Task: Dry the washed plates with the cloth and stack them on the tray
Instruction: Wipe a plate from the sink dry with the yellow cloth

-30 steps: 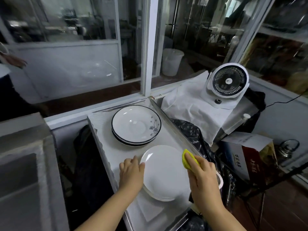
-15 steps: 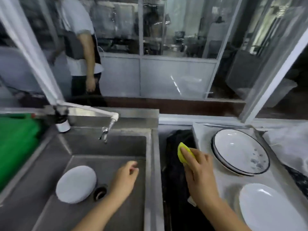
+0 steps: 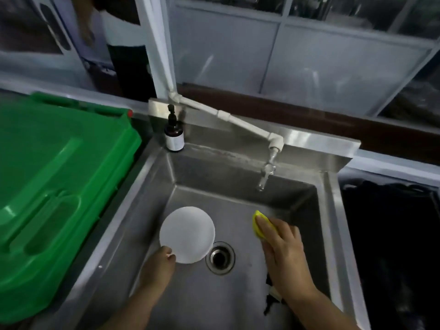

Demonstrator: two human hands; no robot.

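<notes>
Both hands down in the steel sink, one at the plate, one on the cloth.

The left hand (image 3: 159, 260) curls its fingers at the near edge of the round white plate (image 3: 187, 234), which lies flat on the stainless steel sink (image 3: 238, 294) floor beside the round metal drain (image 3: 220, 257). The right hand (image 3: 284, 251) holds the yellow cloth (image 3: 258, 223), fingers laid nearly straight over it. A green plastic bin lid (image 3: 54, 182) sits left of the sink.
</notes>
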